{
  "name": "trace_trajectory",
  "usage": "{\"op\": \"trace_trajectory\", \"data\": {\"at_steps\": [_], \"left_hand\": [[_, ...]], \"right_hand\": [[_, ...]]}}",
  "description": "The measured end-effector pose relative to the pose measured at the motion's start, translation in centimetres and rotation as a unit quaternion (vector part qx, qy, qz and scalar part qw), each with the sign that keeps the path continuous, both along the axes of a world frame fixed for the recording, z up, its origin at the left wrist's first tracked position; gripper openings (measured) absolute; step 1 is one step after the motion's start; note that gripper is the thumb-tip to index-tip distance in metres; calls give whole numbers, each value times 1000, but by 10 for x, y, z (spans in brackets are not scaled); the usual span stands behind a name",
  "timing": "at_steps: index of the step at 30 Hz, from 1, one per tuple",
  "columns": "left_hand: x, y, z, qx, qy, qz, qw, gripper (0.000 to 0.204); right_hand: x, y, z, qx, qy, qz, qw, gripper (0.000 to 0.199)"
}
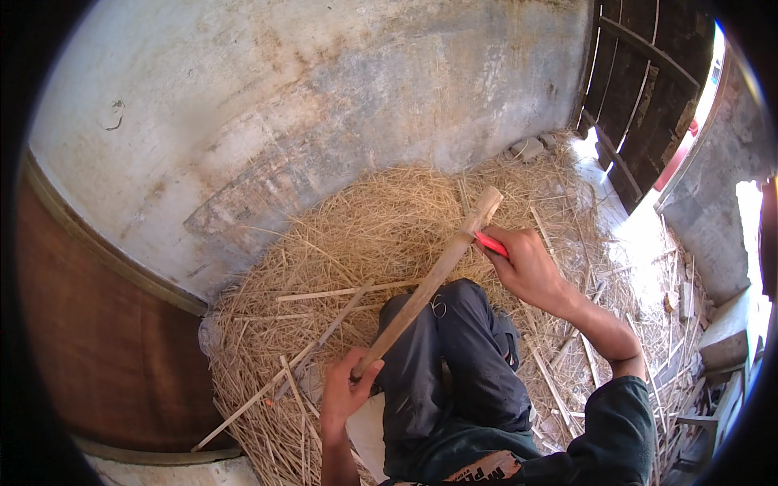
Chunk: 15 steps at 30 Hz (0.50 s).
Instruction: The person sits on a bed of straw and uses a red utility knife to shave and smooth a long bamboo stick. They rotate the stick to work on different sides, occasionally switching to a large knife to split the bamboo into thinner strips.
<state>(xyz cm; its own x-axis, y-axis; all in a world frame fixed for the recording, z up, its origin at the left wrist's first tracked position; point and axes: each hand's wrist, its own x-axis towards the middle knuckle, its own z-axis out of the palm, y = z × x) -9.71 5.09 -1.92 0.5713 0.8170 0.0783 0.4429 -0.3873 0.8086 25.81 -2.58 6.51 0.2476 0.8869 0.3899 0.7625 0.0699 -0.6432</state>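
Left hand clasps the wooden stick low, seemingly bracing it, while right hand pinches a red tool near its top!

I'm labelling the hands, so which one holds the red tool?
The right hand holds the red tool; the left hand grips only the lower end of the wooden stick.

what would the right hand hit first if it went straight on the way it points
Probably the stick: the right hand points up and left toward its upper part, and the red tool it grips seems to reach it, though depth is unclear.
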Motion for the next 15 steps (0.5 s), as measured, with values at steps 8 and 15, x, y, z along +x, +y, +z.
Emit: {"op": "trace_trajectory", "data": {"at_steps": [8, 15], "left_hand": [[-21, 13, 5, -1, 23, -17, 1000, 19], [-37, 23, 0, -36, 8, -65, 997, 21]], "right_hand": [[38, 2, 10, -61, -131, 172, 975, 18], [57, 9, 32, -155, -46, 349, 923, 18]]}}
